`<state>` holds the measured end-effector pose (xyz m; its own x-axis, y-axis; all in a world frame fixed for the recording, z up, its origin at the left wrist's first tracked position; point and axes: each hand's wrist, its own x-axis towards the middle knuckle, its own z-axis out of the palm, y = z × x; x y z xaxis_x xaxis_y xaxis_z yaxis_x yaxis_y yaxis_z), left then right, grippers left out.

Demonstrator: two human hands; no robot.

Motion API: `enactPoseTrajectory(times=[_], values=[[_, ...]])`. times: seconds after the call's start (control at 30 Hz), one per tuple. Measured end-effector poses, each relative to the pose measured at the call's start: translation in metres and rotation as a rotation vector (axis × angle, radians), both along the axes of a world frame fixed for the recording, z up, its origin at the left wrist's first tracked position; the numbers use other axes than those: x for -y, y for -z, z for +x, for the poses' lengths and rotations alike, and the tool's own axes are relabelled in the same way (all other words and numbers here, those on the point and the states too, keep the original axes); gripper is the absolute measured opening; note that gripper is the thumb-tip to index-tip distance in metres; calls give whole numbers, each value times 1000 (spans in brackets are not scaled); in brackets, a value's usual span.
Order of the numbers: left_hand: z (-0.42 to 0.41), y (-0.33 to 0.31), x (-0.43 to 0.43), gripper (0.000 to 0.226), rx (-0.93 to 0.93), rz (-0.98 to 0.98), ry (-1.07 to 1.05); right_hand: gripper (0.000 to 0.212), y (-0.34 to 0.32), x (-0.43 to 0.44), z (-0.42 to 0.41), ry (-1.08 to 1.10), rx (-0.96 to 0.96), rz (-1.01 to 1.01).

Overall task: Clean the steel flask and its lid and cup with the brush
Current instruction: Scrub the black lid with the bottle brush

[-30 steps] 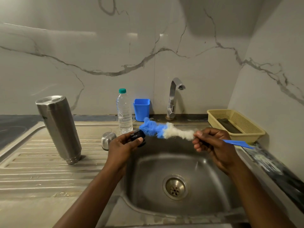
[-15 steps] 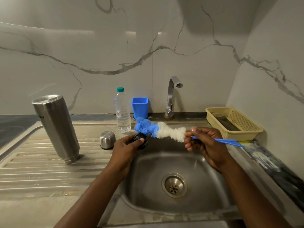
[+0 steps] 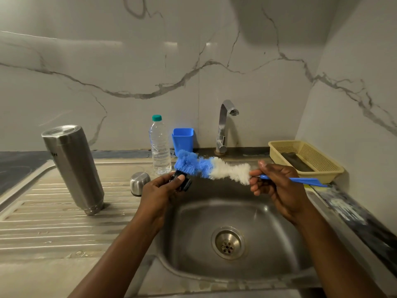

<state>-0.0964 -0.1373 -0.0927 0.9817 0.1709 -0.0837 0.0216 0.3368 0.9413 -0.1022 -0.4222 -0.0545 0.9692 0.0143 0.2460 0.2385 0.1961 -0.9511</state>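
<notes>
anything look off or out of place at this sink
The steel flask stands mouth-down on the drainboard, leaning left at the top, though the wide lens may exaggerate that. The steel cup beside it is inverted too. Nothing looks spilled or damaged.

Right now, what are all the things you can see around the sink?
steel flask: one, silver, on the draining board, left.
cup: one, silver, upside down on the draining board.
lid: one, black, in the left hand over the sink.
brush: one, blue and white bristles, blue handle, in the right hand.
water bottle: one, clear with green cap, behind the cup.
tub: one, blue, by the wall.
tap: one, silver, behind the sink.
sink: one, steel, middle.
basket: one, yellow, right counter.
left hand: one, holds the lid.
right hand: one, holds the brush.
</notes>
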Motion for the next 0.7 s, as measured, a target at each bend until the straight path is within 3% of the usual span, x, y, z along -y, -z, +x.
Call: enactPoseTrajectory(times=[0.17,0.33,0.47,0.7], values=[[-7,-1,15,26,2,-29,75,35,6,-8,2,-47,-33,-20],[-3,-4,8,25,23,-83,31,37,-1,7,1,-7,-24,39],[-6,-1,15,31,25,-37,58,34,6,-5,3,-29,-24,-47],[-1,0,8,27,13,-120,36,35,6,4,2,-6,-6,-27]])
